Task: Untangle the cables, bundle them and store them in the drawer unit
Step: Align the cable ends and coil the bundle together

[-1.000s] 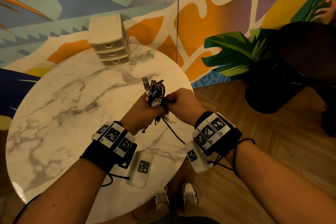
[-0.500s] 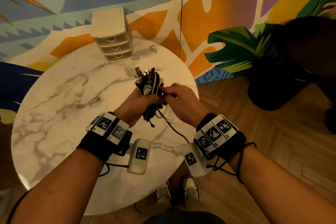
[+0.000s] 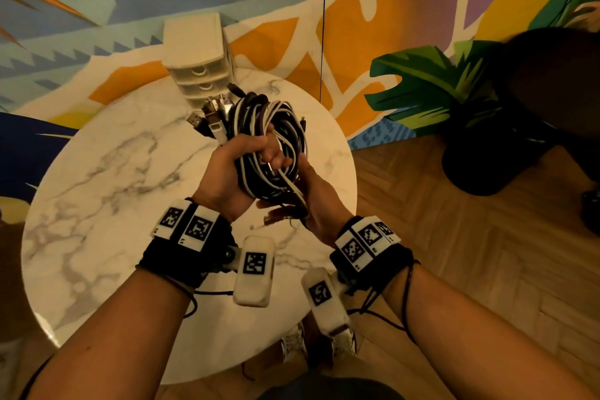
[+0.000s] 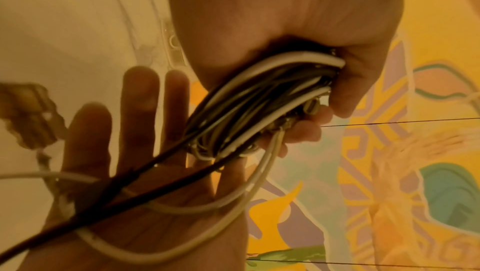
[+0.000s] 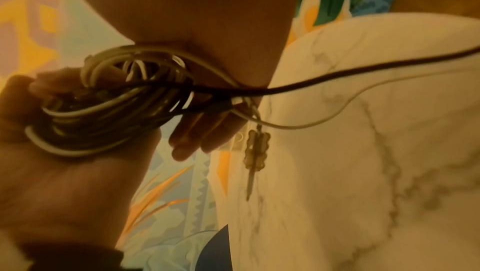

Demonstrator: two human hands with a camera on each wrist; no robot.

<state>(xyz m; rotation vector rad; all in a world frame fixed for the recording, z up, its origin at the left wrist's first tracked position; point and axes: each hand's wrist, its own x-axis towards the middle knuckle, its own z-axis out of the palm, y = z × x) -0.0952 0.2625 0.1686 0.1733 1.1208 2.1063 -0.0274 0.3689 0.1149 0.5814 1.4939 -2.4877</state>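
Left hand is wrapped tight round the cable bundle, w/ its fingers curled through the loops. That grip looks meant to stop the coils from springing apart. Right hand sits under the bundle, palm up, fingers mostly straight and spread. Loose cable ends lie across that palm; it cups them but I can't see it pinch any. I think it's there to catch the tails so they can go round the bundle next.

Plugs stick out the top of the bundle, all pointing about the same way. One small plug hangs down from the bottom, so the wrap isn't done yet.

Both hands are up in the air over the round table, not touching it. Drawer unit stands at the far edge of the table by the painted wall, well apart from the hands. Its drawers look closed, so one must be pulled out before the bundle goes in.
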